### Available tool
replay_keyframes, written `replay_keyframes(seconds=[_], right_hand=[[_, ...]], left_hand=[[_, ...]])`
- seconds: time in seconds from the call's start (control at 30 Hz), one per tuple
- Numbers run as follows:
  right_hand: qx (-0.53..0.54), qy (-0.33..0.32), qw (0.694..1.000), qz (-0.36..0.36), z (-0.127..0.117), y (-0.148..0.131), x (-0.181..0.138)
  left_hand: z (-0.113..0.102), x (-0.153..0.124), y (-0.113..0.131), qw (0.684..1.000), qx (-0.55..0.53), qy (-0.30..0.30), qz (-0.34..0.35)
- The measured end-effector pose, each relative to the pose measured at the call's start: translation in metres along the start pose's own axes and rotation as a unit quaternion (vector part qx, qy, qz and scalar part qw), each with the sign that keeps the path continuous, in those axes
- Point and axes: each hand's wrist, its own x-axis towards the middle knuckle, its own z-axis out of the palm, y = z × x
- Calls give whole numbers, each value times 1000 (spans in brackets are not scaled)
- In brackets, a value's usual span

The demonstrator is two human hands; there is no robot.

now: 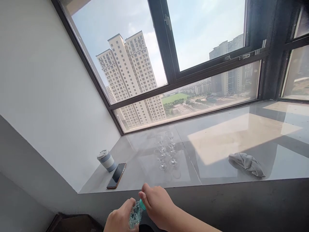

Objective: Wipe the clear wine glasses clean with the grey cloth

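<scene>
At the bottom of the view, in front of the sill's edge, my left hand is wrapped round a clear plastic bottle. The bottle leans to the upper right, and its lower part is out of frame. My right hand is closed on the green bottle cap at its top. Whether the cap is loose or tight I cannot tell. Beyond my hands, several clear stemmed glasses stand grouped on the window sill.
A lidded cup stands on the sill at the left by the wall, with a phone lying beside it. To the right lies a crumpled grey cloth. A dark-framed window rises behind the sill. A dark brown object shows at the bottom left.
</scene>
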Motion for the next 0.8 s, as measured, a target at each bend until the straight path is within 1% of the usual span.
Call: replay_keyframes(seconds=[0.03,0.1,0.17,0.2,0.27,0.33,0.37,0.43,0.47,0.5,0.53,0.57,0.6,0.67,0.73,0.8], right_hand=[[15,5,1000,4,-9,4,0],[39,25,999,9,-30,21,-3],[51,49,997,35,-53,50,-11],[49,66,995,52,-65,68,-17],[26,107,989,98,-89,108,-31],[-42,140,975,164,-114,150,-50],[-99,149,961,212,-125,171,-60],[-234,164,907,310,-144,210,-81],[-278,156,879,353,-151,227,-90],[-301,146,855,396,-156,241,-98],[-313,134,837,428,-159,254,-104],[-315,123,827,449,-160,264,-108],[-309,113,822,465,-159,272,-110],[-292,102,824,475,-154,281,-108],[-286,105,828,471,-146,285,-101],[-301,115,829,458,-137,285,-91]], left_hand=[[-12,11,-13,998,-29,22,-48],[-41,38,-45,979,-57,119,-157],[-67,69,-80,952,-46,197,-231],[-76,84,-97,934,-42,234,-268],[-85,111,-125,906,-30,277,-319],[-82,131,-143,891,6,302,-339],[-79,138,-147,889,21,311,-335],[-72,144,-149,899,30,316,-303],[-70,144,-148,907,25,313,-281],[-70,143,-145,915,18,307,-261],[-71,141,-142,921,12,301,-248],[-74,138,-137,924,6,294,-243],[-78,136,-130,928,1,286,-240],[-87,131,-112,936,-13,269,-226],[-95,130,-88,946,-38,256,-193],[-100,135,-63,951,-68,254,-160]])
